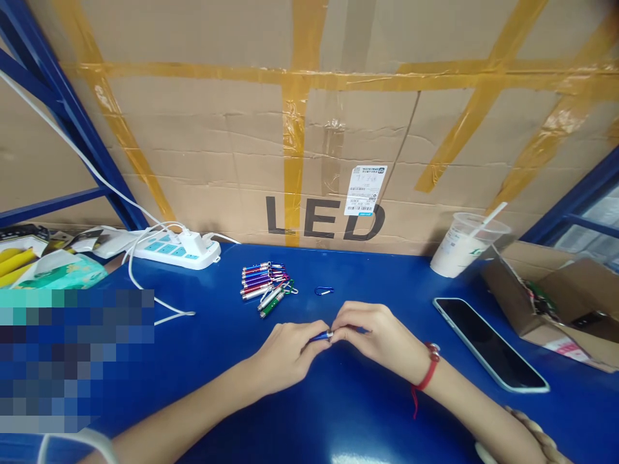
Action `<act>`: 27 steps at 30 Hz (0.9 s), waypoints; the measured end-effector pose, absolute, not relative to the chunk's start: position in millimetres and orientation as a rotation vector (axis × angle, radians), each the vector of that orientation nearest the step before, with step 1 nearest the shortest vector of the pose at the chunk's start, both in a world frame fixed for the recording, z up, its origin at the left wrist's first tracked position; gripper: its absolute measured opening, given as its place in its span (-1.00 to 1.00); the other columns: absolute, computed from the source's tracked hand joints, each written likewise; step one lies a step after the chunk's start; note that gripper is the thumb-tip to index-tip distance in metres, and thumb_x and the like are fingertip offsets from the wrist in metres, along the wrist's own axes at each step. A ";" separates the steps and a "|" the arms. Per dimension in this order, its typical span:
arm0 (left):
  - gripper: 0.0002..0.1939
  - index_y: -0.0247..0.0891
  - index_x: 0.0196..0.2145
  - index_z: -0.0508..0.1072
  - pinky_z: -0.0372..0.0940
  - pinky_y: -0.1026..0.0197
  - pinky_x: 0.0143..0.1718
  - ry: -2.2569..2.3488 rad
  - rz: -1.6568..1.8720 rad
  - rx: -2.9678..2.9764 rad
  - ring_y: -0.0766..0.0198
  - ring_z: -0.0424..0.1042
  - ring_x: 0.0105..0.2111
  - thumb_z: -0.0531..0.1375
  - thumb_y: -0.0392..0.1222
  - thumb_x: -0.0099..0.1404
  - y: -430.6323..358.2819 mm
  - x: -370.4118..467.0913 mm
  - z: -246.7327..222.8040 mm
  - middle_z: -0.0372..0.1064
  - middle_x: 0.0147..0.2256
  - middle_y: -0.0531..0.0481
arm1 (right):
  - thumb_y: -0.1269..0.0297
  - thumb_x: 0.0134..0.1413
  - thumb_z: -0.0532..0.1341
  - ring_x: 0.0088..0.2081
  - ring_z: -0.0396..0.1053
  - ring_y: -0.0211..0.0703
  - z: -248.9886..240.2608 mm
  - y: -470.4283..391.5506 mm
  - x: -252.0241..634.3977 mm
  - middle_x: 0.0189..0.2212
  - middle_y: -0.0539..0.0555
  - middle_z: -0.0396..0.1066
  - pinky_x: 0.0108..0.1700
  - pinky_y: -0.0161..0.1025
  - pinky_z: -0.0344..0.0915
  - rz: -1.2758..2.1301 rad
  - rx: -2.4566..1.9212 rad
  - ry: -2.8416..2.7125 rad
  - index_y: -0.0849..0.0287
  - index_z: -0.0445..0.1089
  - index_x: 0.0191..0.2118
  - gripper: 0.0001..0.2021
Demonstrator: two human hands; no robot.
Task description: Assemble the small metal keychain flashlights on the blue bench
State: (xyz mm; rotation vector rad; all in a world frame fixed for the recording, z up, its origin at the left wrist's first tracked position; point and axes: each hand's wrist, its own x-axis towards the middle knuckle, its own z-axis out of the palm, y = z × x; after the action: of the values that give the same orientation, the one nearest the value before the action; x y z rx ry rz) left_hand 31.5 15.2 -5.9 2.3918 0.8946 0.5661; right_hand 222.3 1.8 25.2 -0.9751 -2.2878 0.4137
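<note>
A small blue cylinder (319,336) with a silvery end lies between my two hands. My left hand (289,351) grips its body between thumb and fingers. The fingertips of my right hand (370,330) are pinched at the silvery end; any small part inside that pinch is hidden. Just beyond my hands a blue carabiner clip (324,291) rests on the blue table (217,361). To its left lies a row of several small metal cylinders (258,280) in red, blue, purple, silver and green, with clips at their right ends.
A phone (491,343) lies at the right, near an open cardboard box (556,309). Behind them stands a plastic cup (459,248) with a straw. A white power strip (176,248) with cables sits at the back left. A large cardboard box (217,148) walls the back.
</note>
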 end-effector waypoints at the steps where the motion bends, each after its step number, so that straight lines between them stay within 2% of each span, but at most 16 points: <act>1: -0.80 -0.19 -0.32 0.30 0.04 0.34 -0.51 0.905 0.550 2.419 0.33 0.29 -0.52 -0.08 -0.17 0.35 14.3 31.5 -6.4 0.31 -0.48 0.11 | 0.40 0.14 0.08 -0.45 0.34 -0.28 25.3 0.1 222.5 -0.46 0.05 0.39 -0.38 -0.37 0.26 0.355 -0.971 -2.340 0.22 0.41 -0.43 -0.80; 4: -0.81 -0.19 -0.30 0.29 0.04 0.34 -0.51 0.917 0.530 2.497 0.32 0.33 -0.51 -0.09 -0.18 0.35 12.0 31.4 -7.6 0.33 -0.46 0.10 | 0.46 0.13 0.05 -0.50 0.30 -0.29 25.8 -3.3 221.3 -0.51 0.05 0.35 -0.44 -0.38 0.21 0.272 -0.997 -2.385 0.24 0.39 -0.46 -0.78; 7: -0.80 -0.19 -0.29 0.29 0.06 0.34 -0.50 0.929 0.541 2.561 0.32 0.35 -0.50 -0.10 -0.19 0.35 11.3 31.0 -7.8 0.34 -0.44 0.09 | 0.42 0.08 0.12 -0.56 0.25 -0.34 26.2 -3.7 218.9 -0.59 0.00 0.32 -0.49 -0.41 0.17 0.371 -1.039 -2.297 0.24 0.37 -0.53 -0.81; 15: -0.78 -0.23 -0.28 0.31 0.07 0.33 -0.53 0.918 0.620 2.718 0.29 0.38 -0.48 -0.10 -0.19 0.36 14.8 30.4 -7.6 0.36 -0.44 0.06 | 0.08 -0.03 0.22 -0.65 0.22 -0.36 26.7 -0.1 214.4 -0.67 0.02 0.31 -0.59 -0.42 0.16 0.797 -1.183 -2.062 0.27 0.36 -0.61 -0.65; 19: -0.73 -0.23 -0.24 0.32 0.10 0.33 -0.53 0.908 0.691 2.713 0.30 0.36 -0.51 -0.13 -0.14 0.37 15.8 30.1 -6.2 0.34 -0.46 0.05 | 0.03 -0.17 0.29 -0.67 0.25 -0.35 27.9 4.2 217.3 -0.69 0.01 0.32 -0.62 -0.43 0.18 1.088 -1.217 -1.920 0.28 0.39 -0.58 -0.65; 23: -0.78 -0.22 -0.18 0.31 0.19 0.32 -0.43 0.881 0.670 2.583 0.29 0.38 -0.41 -0.07 -0.16 0.36 15.1 31.1 -3.9 0.37 -0.36 0.03 | 0.05 -0.23 0.32 -0.66 0.27 -0.35 27.7 9.6 222.3 -0.67 0.01 0.35 -0.61 -0.44 0.20 1.097 -1.206 -1.905 0.29 0.43 -0.54 -0.67; 27: -0.80 -0.23 -0.14 0.29 0.23 0.28 -0.27 0.902 0.678 2.403 0.26 0.37 -0.27 -0.06 -0.21 0.35 13.1 33.6 0.5 0.37 -0.24 -0.01 | 0.02 -0.15 0.28 -0.65 0.29 -0.35 27.5 12.5 227.0 -0.65 0.01 0.36 -0.59 -0.43 0.21 0.964 -1.164 -1.972 0.28 0.44 -0.54 -0.66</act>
State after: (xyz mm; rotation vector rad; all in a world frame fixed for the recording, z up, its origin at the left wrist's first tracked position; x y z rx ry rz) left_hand 33.6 13.1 0.5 2.4035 0.9023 0.6784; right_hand 227.0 12.5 27.5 -1.1642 -1.9725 0.9643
